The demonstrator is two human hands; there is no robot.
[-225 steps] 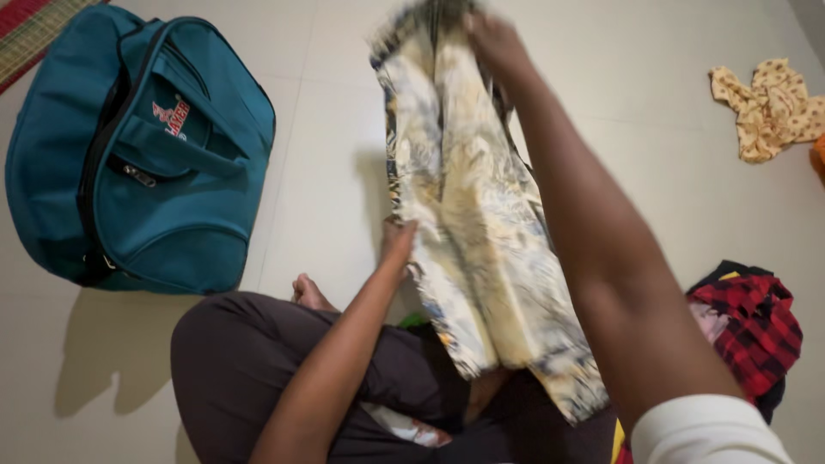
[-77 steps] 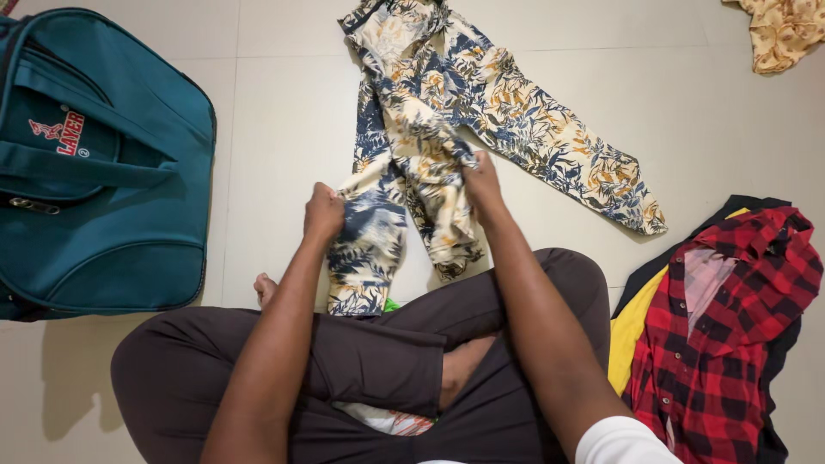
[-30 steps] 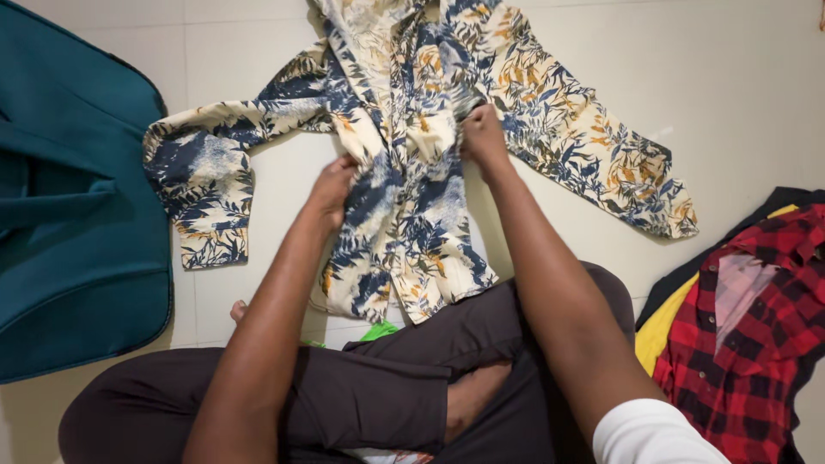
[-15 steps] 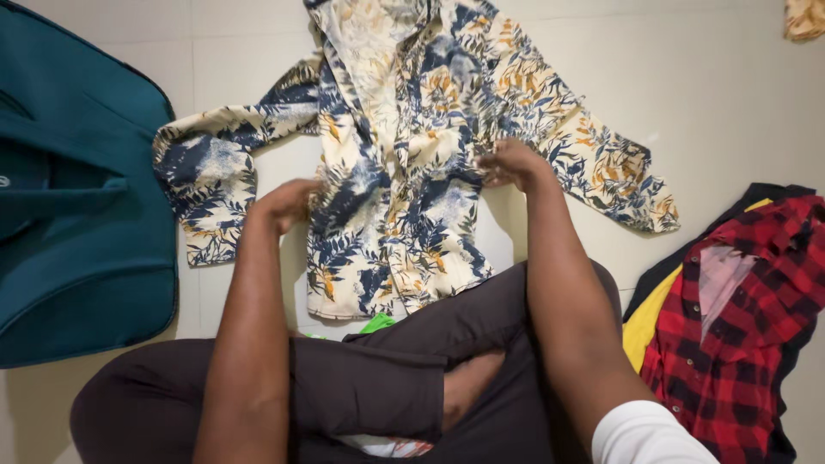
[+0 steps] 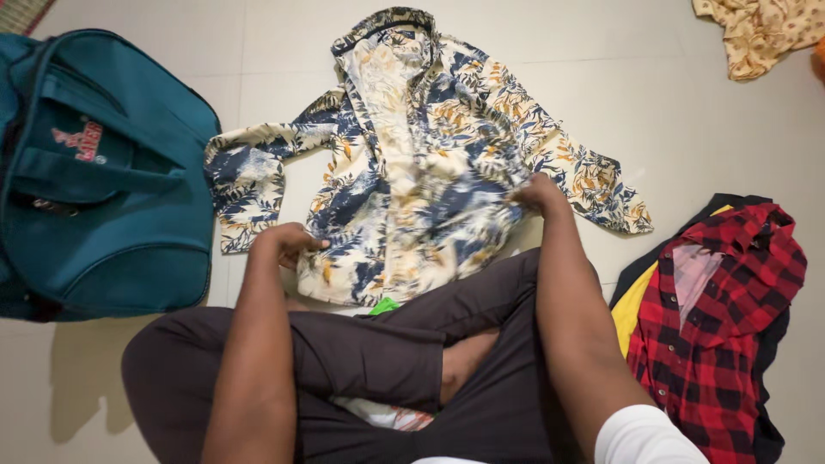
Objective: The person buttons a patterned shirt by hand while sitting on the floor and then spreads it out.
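Your left hand (image 5: 288, 243) is curled at the lower left edge of the leaf-print shirt (image 5: 412, 172), fingers pinching the hem there. Your right hand (image 5: 537, 193) grips the fabric at the shirt's right side, just below its sleeve — the fingers are closed on a fold of cloth. The shirt lies spread on the tiled floor (image 5: 679, 129) in front of your crossed legs (image 5: 378, 361), collar away from you, both sleeves out to the sides, its bottom edge touching your knees. A scrap of green cloth (image 5: 384, 305) peeks out under the hem. To your left stands a teal duffel bag (image 5: 103, 180) — near the left sleeve. To your right lies a red checked shirt (image 5: 718, 326) on a pile; a yellow patterned garment (image 5: 760, 34) sits at the far right.
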